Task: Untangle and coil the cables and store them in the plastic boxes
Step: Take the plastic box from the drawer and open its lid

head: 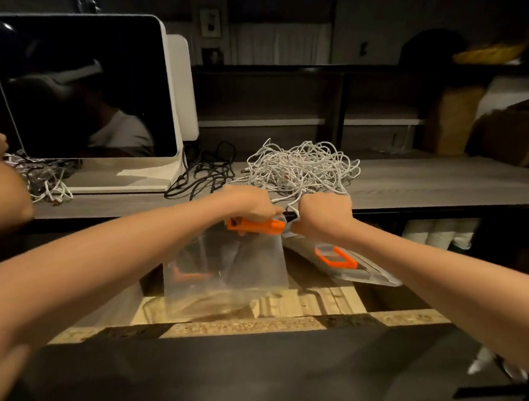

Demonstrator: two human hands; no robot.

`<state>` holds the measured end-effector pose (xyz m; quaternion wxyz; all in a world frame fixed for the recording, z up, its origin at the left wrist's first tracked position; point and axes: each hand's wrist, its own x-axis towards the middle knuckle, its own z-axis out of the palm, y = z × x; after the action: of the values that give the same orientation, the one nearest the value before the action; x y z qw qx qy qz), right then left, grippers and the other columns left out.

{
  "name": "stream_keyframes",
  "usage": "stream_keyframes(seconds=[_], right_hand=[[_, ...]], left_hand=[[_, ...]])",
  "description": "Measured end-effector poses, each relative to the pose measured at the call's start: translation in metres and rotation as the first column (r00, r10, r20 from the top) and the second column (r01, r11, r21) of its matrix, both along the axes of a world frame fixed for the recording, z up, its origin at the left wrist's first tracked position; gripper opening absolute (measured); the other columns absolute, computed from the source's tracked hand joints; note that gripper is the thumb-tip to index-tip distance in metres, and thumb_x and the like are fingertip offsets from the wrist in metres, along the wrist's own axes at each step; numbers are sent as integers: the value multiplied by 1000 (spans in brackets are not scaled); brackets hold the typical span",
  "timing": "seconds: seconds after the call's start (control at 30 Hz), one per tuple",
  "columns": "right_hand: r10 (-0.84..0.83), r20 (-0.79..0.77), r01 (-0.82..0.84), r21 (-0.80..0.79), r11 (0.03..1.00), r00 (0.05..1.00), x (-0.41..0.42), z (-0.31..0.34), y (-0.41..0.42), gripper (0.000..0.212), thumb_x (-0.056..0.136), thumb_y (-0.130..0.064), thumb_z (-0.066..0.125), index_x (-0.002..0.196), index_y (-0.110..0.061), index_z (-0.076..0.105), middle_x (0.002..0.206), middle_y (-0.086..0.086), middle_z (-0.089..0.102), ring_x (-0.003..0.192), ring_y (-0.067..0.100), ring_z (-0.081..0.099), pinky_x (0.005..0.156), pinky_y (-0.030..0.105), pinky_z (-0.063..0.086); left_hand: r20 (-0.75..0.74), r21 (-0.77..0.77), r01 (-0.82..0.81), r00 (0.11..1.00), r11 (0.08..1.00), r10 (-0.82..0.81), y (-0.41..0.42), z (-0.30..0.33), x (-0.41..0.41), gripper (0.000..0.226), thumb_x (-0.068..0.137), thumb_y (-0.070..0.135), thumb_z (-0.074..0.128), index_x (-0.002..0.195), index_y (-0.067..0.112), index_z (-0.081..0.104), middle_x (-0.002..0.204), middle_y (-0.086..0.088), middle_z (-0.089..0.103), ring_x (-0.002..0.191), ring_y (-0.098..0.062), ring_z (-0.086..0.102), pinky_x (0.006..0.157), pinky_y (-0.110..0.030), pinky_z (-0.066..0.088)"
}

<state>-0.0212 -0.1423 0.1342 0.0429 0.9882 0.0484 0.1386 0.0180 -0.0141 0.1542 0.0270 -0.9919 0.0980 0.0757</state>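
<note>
A clear plastic box [226, 269] with an orange latch [256, 225] stands tilted on a wooden board below the counter. My left hand [251, 202] grips its upper edge by the latch. My right hand [323, 215] is curled round the same edge, where a white cable end runs. A clear lid with an orange handle [335, 258] lies to the right of the box. On the grey counter [426, 181] behind my hands sits a tangled pile of white cables [301, 168]. To the left of that pile lie black cables [206, 169].
A white-framed screen [79, 89] stands at the counter's left, with a mixed cable tangle [44, 176] in front of it. Another person's arm [0, 192] enters at the left edge. Cardboard boxes [518, 137] stand at the back right. White cups [439, 234] sit under the counter.
</note>
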Motion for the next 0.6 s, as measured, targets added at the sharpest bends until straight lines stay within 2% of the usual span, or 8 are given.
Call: stream_keyframes(seconds=[0.03,0.1,0.13,0.2,0.3,0.43,0.53,0.6], right_hand=[[1,2,-1,17,1000,1000,-2,4,0,23,89,-40,59,91,-18,58,103,3,65,100,26,60,71,30,35],[-2,-7,3,42,999,1000,-4,13,0,22,88,-39,60,93,-18,57,100,2,63,100,26,61,71,30,36],[-6,-18,7,44,999,1000,-5,18,0,20,88,-37,60,89,-18,54,95,2,61,97,25,60,71,30,36],[-20,-53,22,27,999,998,-6,30,-3,20,88,-32,58,81,-16,49,84,-1,54,84,24,55,70,30,36],[-40,-88,41,8,999,995,-9,46,-7,27,88,-27,57,67,-15,44,70,-3,46,77,22,50,68,31,37],[-36,-72,36,7,999,997,-17,61,-9,18,87,-27,58,77,-16,48,69,-4,45,77,20,50,66,30,36],[-40,-57,40,3,999,998,-26,72,-12,11,86,-23,58,82,-17,50,69,-4,44,71,18,48,63,28,34],[-51,-50,51,6,999,997,-34,79,-16,16,87,-24,59,77,-19,47,69,-4,42,75,19,46,68,31,36]], left_hand=[[9,-27,18,1000,999,-18,0,5,2,61,100,56,31,107,4,62,94,-15,72,59,-21,63,58,-26,47],[57,-81,63,997,995,-58,-1,17,7,59,100,54,37,108,2,64,105,-16,69,77,-26,67,73,-32,53],[75,-99,74,995,992,-66,-2,23,8,58,98,55,40,111,4,64,108,-14,68,87,-28,66,82,-37,54],[80,-107,84,994,991,-76,-6,33,7,57,96,58,44,112,8,64,105,-10,64,95,-28,65,90,-41,53],[60,-92,80,995,993,-75,-11,47,3,49,95,58,45,102,11,58,99,-9,63,93,-27,66,89,-41,54],[66,-134,101,993,986,-93,-22,65,-1,46,95,56,47,99,12,57,92,-7,65,82,-24,66,83,-39,53],[80,-120,125,990,985,-116,-31,77,-9,40,97,49,46,102,11,62,96,-10,67,80,-22,63,79,-37,50],[93,-112,133,988,985,-123,-36,85,-17,36,98,45,45,100,12,59,95,-11,66,79,-22,62,73,-35,48]])
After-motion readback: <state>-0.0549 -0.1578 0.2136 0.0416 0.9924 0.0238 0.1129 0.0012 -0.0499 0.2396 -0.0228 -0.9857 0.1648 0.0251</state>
